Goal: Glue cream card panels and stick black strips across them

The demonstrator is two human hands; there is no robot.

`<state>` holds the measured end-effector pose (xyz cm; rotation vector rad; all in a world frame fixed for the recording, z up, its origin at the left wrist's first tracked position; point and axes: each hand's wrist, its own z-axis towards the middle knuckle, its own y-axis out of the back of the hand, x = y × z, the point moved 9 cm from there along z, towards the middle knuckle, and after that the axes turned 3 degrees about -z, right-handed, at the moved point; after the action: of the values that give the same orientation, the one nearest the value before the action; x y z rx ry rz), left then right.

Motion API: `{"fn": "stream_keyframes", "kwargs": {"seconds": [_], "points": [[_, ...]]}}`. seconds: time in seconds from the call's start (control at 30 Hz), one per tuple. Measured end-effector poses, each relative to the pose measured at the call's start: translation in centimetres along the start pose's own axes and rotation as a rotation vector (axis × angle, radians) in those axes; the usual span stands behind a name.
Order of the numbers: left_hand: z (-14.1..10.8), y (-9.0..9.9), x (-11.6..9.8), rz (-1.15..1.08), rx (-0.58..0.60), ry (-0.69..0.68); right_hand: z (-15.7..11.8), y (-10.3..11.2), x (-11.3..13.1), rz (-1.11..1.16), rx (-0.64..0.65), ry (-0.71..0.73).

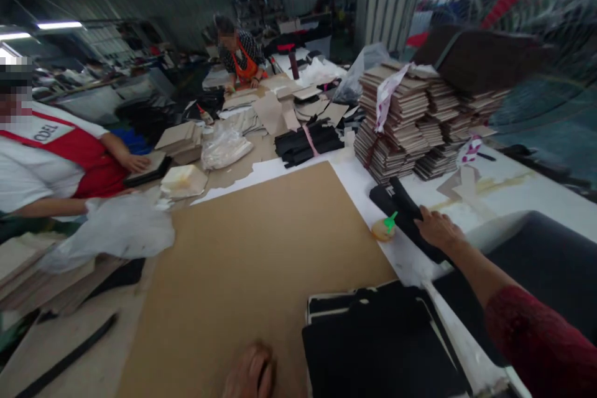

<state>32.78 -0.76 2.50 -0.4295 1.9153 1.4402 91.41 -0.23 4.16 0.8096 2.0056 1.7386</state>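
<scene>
My right hand [438, 229] reaches out to the right, its fingers closed over the edge of a stack of black strips [405, 202]. Beside those strips stands a small tub of yellowish paste [382, 231] with a green-handled tool [390, 220] in it. At the bottom edge, my left hand [249, 374] is partly cut off and blurred, its fingers curled above a large brown board [261, 249]; whatever they hold is hidden. Between my hands lies a pile of black panels [377, 342] with pale edges.
Tall stacks of grey-brown boards [392, 118] rise at the back right. A tied black bundle [308, 143] lies beyond the brown board. On the left, a co-worker in a red apron [100, 161] handles panels near a plastic bag [121, 227]. Another person in an orange apron [246, 62] works farther back.
</scene>
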Motion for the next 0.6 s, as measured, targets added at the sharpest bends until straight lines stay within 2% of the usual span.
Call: {"fn": "stream_keyframes", "kwargs": {"seconds": [0.07,0.13,0.23,0.3,0.43,0.53,0.6], "points": [[-1.6,0.1,1.1,0.209,-0.049,-0.111,-0.1,0.3,0.6,0.015,-0.036,0.045],[-2.3,-0.2,2.3,0.328,-0.062,-0.177,-1.7,0.7,1.3,0.109,-0.073,0.148],[-2.0,-0.7,3.7,0.32,-0.059,-0.174,-7.1,0.0,0.9,0.366,-0.021,0.241],[-1.6,-0.8,3.7,0.302,-0.07,-0.168,-12.0,-1.4,-0.7,0.5,0.014,0.189],[-2.0,-1.8,1.9,0.281,-0.127,-0.128,-20.6,-4.6,-3.2,0.593,-0.078,0.076],[-3.2,-4.9,-0.9,0.221,-0.118,-0.114,-23.6,-7.7,-2.8,0.626,-0.061,-0.004],[-3.9,-7.7,-2.3,0.028,-0.05,-0.058,-24.4,-9.2,-1.6,0.648,-0.028,-0.016]]}}
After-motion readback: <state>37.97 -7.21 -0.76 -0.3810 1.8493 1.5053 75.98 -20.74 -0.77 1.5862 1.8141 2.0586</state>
